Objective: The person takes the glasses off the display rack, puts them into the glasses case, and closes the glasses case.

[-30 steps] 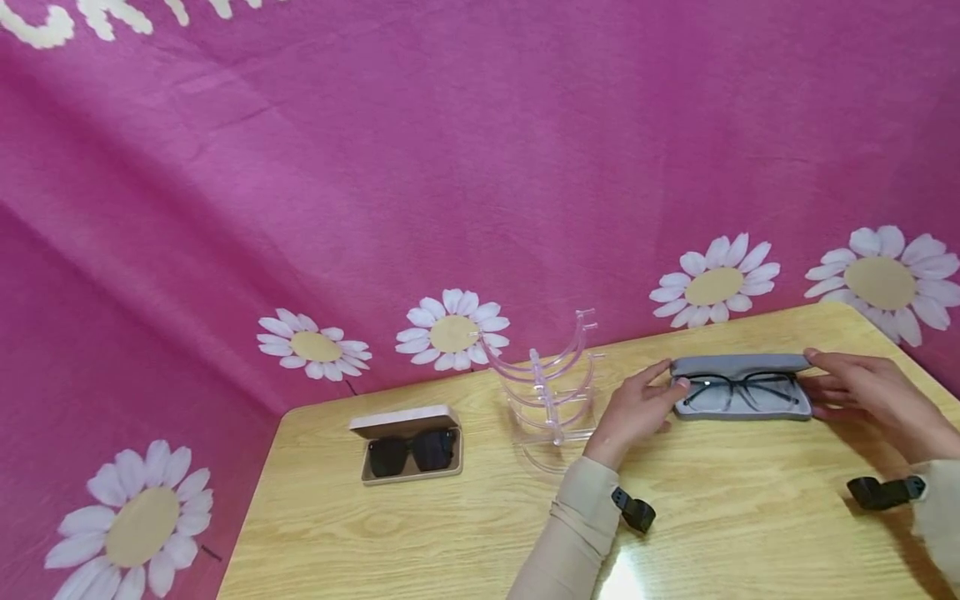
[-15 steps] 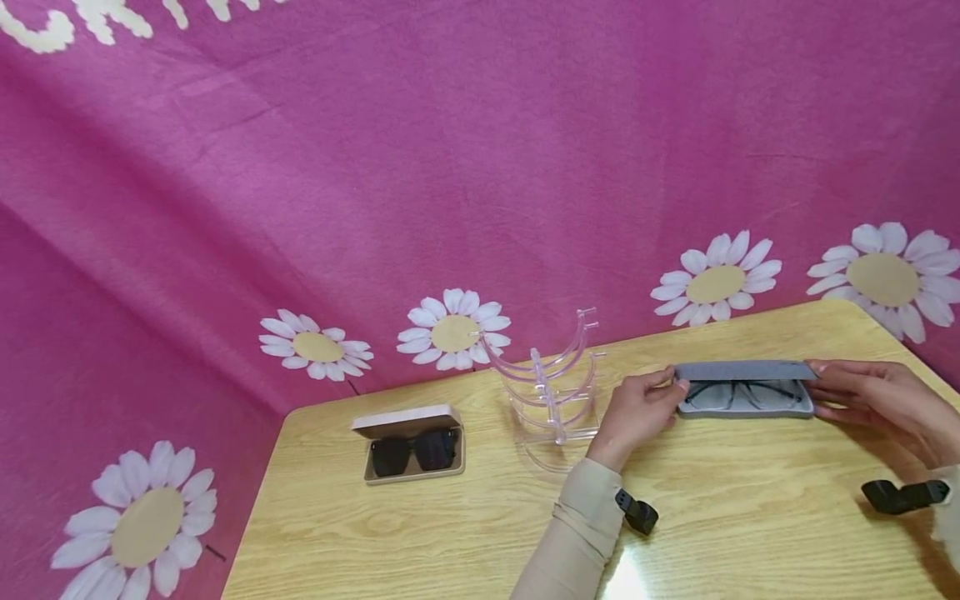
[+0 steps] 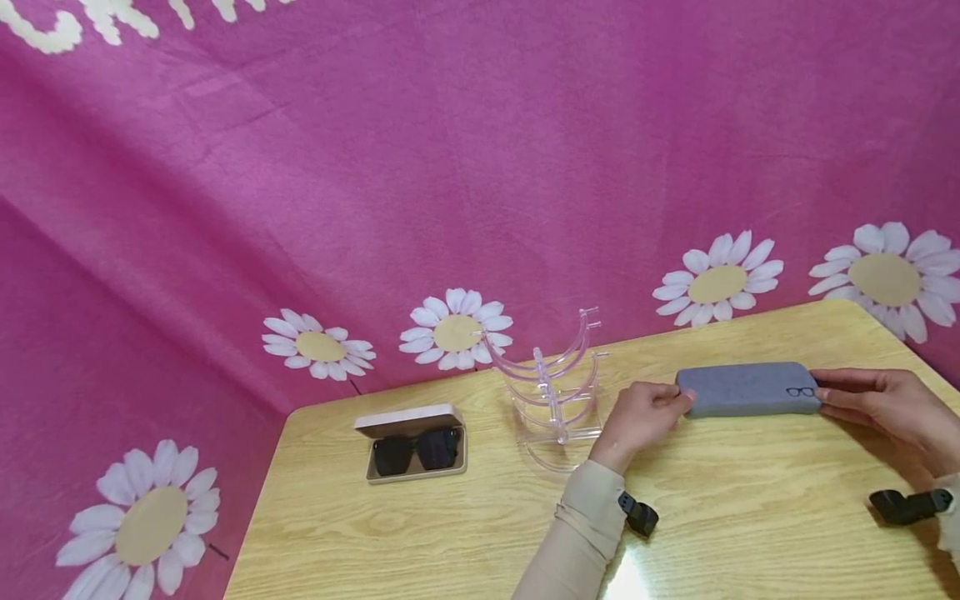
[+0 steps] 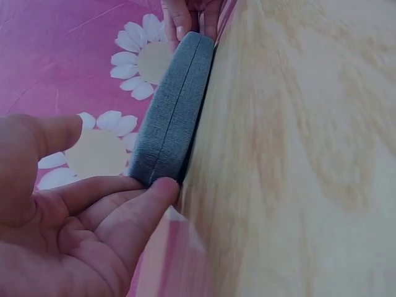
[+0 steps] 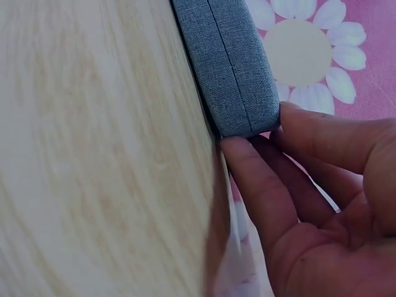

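A grey-blue glasses case [image 3: 746,389] lies closed on the table at the right, a small spectacles emblem on its lid. The eyeglasses seen earlier are hidden inside. My left hand [image 3: 645,417] is at its left end; in the left wrist view the fingertips [image 4: 162,189] touch the case's end while the thumb stands apart. At the other end, my right hand [image 3: 892,408] holds a corner. In the right wrist view, its thumb is against the upper edge and a finger [image 5: 247,167] against the lower one.
A clear plastic tiered stand [image 3: 555,392] stands left of my left hand. Farther left is an open pale case [image 3: 412,410] with dark sunglasses [image 3: 416,451] in it. The wooden table [image 3: 390,533] meets a pink curtain [image 3: 525,167] with daisies behind.
The glasses case's lid has come down over the eyeglasses, from raised to closed. Both hands have stayed at its ends, the right one shifting slightly lower. Stand and sunglasses stay put.
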`<state>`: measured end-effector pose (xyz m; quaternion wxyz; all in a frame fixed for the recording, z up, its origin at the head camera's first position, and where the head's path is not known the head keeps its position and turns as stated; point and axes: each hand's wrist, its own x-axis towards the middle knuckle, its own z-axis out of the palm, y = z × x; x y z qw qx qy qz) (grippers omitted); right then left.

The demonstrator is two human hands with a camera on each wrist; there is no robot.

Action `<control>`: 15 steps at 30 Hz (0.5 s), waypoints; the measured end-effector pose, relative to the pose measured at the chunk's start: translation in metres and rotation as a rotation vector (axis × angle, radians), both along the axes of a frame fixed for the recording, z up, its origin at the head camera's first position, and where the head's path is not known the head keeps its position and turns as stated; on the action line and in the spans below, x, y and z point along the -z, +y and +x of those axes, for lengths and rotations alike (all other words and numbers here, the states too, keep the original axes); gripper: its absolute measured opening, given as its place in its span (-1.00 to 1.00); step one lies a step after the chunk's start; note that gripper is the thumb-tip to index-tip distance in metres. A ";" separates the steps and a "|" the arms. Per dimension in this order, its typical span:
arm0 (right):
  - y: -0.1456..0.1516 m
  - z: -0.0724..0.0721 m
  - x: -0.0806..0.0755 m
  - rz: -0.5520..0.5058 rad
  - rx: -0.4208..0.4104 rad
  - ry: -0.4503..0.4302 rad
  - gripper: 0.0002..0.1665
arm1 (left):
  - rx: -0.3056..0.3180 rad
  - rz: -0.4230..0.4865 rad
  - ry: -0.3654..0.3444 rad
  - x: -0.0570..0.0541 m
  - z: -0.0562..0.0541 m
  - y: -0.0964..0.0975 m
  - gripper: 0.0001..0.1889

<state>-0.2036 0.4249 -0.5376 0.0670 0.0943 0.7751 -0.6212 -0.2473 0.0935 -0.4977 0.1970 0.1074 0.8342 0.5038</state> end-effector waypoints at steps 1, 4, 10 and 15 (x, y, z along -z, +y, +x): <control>-0.001 0.000 0.000 -0.002 0.005 -0.001 -0.45 | 0.009 -0.011 -0.001 -0.001 0.000 0.000 -0.52; -0.003 0.000 -0.002 -0.006 0.012 0.010 -0.43 | 0.031 -0.035 0.001 -0.003 0.001 -0.003 -0.48; -0.005 0.000 0.000 -0.045 0.025 0.036 -0.50 | 0.145 -0.079 0.039 -0.005 0.001 -0.008 -0.50; -0.003 0.000 0.004 -0.091 0.042 0.047 -0.46 | 0.168 -0.100 0.036 -0.006 0.003 -0.008 -0.44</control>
